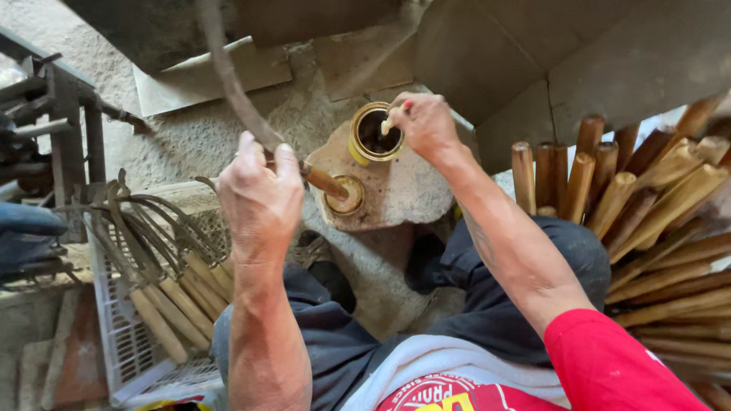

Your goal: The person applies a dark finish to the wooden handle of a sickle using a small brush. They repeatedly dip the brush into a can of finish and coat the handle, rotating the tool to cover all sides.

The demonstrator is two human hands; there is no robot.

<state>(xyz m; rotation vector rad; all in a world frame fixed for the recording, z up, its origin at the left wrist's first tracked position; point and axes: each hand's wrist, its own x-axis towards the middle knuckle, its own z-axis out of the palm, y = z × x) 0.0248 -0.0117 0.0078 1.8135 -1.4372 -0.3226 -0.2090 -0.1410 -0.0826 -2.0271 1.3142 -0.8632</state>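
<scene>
**Sickle in one hand, stick in the tin with the other**

We take the flat stone block point(396, 190) in front of our knees as the landmark. Our left hand point(260, 194) is closed around a sickle point(236, 91) where its curved dark blade meets the wooden handle; the handle's butt end points down onto the stone, just beside a small round lid point(346, 199) lying there. On the far edge of the stone stands an open yellow tin point(375, 133) with dark contents. Our right hand point(426, 122) pinches a small pale stick point(388, 123), its tip inside the tin's mouth. Left of the stone, a white plastic crate point(114, 335) holds finished sickles point(164, 259). Right of the stone lies a heap of bare wooden handles point(655, 228).
</scene>
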